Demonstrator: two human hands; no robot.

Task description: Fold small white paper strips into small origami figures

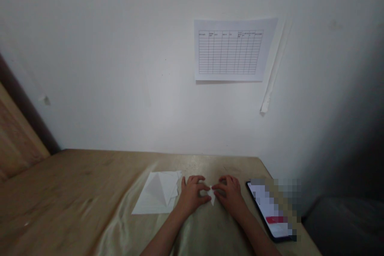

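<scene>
The left hand (pixel 192 194) and right hand (pixel 229 193) pinch a small folded paper (pixel 212 198) between their fingertips, low on the table (pixel 75 192). It looks light, thin and easily creased: hold it at folded edges. Sheets (pixel 157 196) lie left, a phone (pixel 270 218) right

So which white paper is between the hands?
The small pointed piece, held by left hand and right hand; the bigger sheets lie further left, the gridded sheet hangs on the wall.
</scene>
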